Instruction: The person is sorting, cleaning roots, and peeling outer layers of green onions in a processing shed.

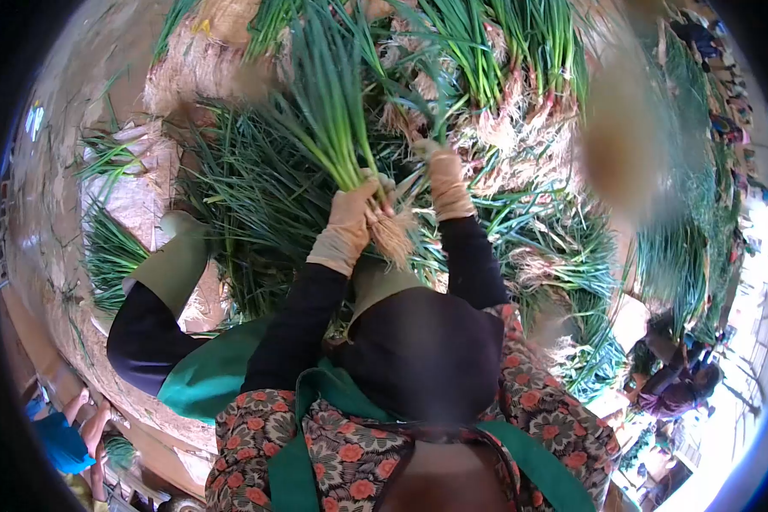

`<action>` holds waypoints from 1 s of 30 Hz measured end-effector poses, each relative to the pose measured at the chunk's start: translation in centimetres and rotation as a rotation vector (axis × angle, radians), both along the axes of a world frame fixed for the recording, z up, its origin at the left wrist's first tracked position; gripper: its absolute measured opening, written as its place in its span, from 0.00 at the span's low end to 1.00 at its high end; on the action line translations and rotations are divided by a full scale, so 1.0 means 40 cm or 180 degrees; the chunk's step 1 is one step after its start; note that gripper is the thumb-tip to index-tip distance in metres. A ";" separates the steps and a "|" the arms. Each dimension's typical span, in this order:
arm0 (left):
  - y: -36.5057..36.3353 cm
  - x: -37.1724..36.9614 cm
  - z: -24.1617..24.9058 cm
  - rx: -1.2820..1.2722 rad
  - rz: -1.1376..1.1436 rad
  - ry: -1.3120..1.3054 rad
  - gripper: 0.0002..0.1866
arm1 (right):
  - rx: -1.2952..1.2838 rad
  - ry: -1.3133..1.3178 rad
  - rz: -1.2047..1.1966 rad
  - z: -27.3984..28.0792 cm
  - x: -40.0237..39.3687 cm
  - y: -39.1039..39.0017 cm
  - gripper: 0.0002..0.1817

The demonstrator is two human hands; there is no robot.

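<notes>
My left hand (350, 220), in a pale glove, is closed around a bunch of spring onions (334, 119). Their long green leaves fan upward, and their stringy roots (392, 235) hang below the fist. To the right, my gloved right hand (449, 181) reaches forward with its fingers bent, seemingly gripping a spring onion (439, 124) by its stalk; part of the grip is hidden. Under and around both hands lies a heap of loose spring onions (264, 205).
Rooted bunches (512, 94) are stacked ahead. More spring onions (563, 256) lie at right, and a small pile rests on a pale sack (124, 209) at left. A crouching person (678, 380) is at lower right. Another person's arm (94, 427) shows at lower left.
</notes>
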State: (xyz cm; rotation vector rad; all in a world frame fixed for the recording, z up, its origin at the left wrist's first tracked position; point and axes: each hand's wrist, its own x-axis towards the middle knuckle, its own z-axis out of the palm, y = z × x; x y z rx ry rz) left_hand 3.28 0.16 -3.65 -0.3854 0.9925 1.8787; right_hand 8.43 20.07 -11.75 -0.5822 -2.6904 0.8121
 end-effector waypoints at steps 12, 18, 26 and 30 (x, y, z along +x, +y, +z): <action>-0.095 -0.086 0.020 0.2743 -0.0460 -0.1197 0.15 | -0.3662 -0.1084 -0.0025 0.195 0.052 0.007 0.15; -0.079 -0.149 0.140 0.2721 0.0171 -0.0880 0.10 | -0.1207 -0.3055 0.2797 0.293 0.162 -0.140 0.16; -0.005 -0.100 0.014 0.0585 0.0251 -0.0502 0.11 | -0.0481 -0.1609 0.0211 0.136 -0.088 0.010 0.21; 0.011 -0.113 -0.028 0.0197 0.0121 -0.0392 0.09 | -0.0650 -0.1275 0.0278 0.280 -0.028 -0.131 0.18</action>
